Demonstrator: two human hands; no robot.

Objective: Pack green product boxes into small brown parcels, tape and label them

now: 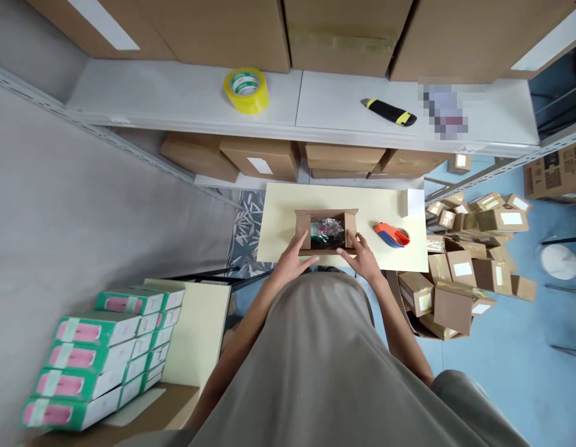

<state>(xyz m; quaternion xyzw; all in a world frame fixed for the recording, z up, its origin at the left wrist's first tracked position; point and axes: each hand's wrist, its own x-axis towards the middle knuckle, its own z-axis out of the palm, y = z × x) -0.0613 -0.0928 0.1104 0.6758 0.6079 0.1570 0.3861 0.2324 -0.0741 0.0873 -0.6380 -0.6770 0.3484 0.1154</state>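
Observation:
An open cardboard box [303, 231] sits on the pale yellow table, its end flaps folded outward. Inside lies a green and dark item in shiny clear wrap [329, 231]; its exact kind is unclear. My left hand [290, 259] holds the box's left front corner, fingers along the left flap and thumb spread towards the front. At the right front corner, my right hand [362, 257] grips the box with its thumb by the front edge and fingers at the right flap. An orange and blue tape dispenser [392, 235] lies to the right of the box.
Above the table [281, 208], a shelf [176, 87] carries yellow tape [246, 90], a utility knife [389, 112] and large cartons [339, 37]. A white box [413, 203] stands at the table's right. Green-and-white boxes [102, 347] are stacked lower left; small cartons [455, 304] pile up right.

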